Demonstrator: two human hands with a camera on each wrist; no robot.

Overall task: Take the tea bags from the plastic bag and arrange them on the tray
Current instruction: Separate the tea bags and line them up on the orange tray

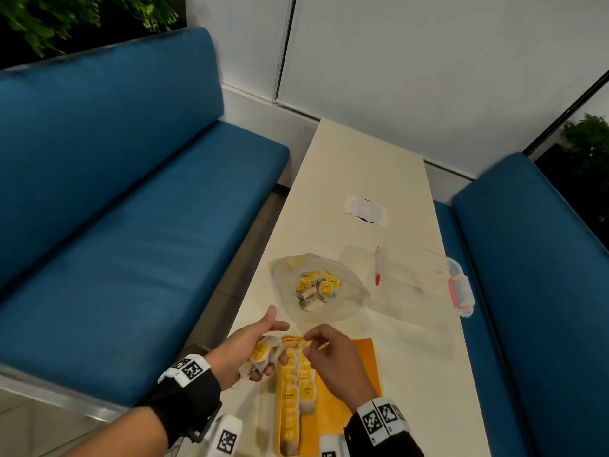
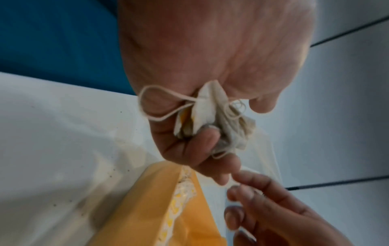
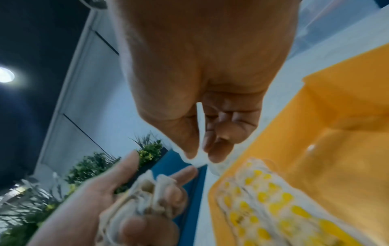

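Observation:
My left hand (image 1: 260,351) grips a bunch of tea bags (image 1: 263,352) with yellow tags and loose strings, just left of the orange tray (image 1: 359,367); the same crumpled tea bags (image 2: 212,119) show in the left wrist view. My right hand (image 1: 324,347) hovers over the tray's far end and pinches a single tea bag (image 3: 200,133) edge-on between thumb and fingers. Two rows of tea bags (image 1: 296,384) lie along the tray's left side. The clear plastic bag (image 1: 316,288) with several more tea bags lies open on the table beyond the hands.
A clear plastic box (image 1: 425,278) with red latches stands to the right of the bag. A white paper with a purple mark (image 1: 365,209) lies farther back. Blue benches (image 1: 131,209) flank the narrow white table (image 1: 412,374).

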